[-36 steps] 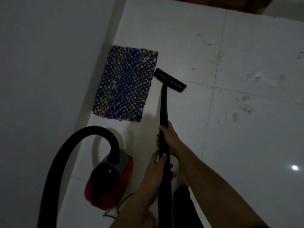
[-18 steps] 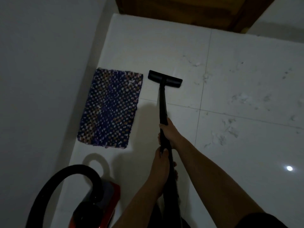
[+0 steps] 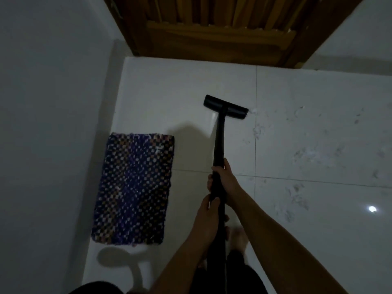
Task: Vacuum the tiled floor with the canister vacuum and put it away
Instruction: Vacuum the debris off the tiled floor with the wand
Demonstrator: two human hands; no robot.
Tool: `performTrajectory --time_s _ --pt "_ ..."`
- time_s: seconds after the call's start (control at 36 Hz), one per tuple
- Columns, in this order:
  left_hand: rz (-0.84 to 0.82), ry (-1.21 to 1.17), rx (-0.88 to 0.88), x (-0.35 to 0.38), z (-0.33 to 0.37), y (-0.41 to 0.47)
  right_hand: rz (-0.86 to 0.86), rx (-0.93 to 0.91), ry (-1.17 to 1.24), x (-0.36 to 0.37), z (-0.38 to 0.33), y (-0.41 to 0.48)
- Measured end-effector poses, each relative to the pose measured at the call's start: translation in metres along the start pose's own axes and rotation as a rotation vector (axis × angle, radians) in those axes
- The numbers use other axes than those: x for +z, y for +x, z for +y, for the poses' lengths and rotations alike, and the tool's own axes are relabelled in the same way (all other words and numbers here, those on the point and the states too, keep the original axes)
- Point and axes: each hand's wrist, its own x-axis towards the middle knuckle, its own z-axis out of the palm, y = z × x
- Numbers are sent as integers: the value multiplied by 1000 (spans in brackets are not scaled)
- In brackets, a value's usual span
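Note:
I hold the black vacuum wand [image 3: 219, 141] with both hands. My right hand [image 3: 225, 177] grips it higher up the tube, and my left hand [image 3: 209, 215] grips it just below. The flat black floor nozzle [image 3: 225, 107] rests on the white tiled floor [image 3: 169, 98], ahead of me, close to a tile joint. Pale dust and fluff [image 3: 257, 132] lie scattered on the tiles to the nozzle's right. The canister itself is out of view; only the hose's curved shadow [image 3: 118, 259] shows at the lower left.
A purple chequered mat [image 3: 133, 187] lies along the left wall [image 3: 48, 124]. A brown wooden door [image 3: 216, 28] closes the far end of the floor. My bare feet [image 3: 238, 236] stand just behind the wand. A light's reflection [image 3: 372, 209] glints at the right.
I have stepped forward: the door has come into view, the mat has slid back toward me, and the red canister and its hose have dropped out of sight. The nozzle has moved toward the dust.

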Motion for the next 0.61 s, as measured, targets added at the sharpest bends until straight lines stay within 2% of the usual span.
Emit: performTrajectory --time_s 0.17,0.33,0.61 --pt "59 103 19 28 48 34 12 11 -212 3 -58 39" --pt "46 84 25 65 87 70 52 3 -385 -4 -117 74" --pt "69 29 121 100 143 107 79 -6 -485 0 -184 119"
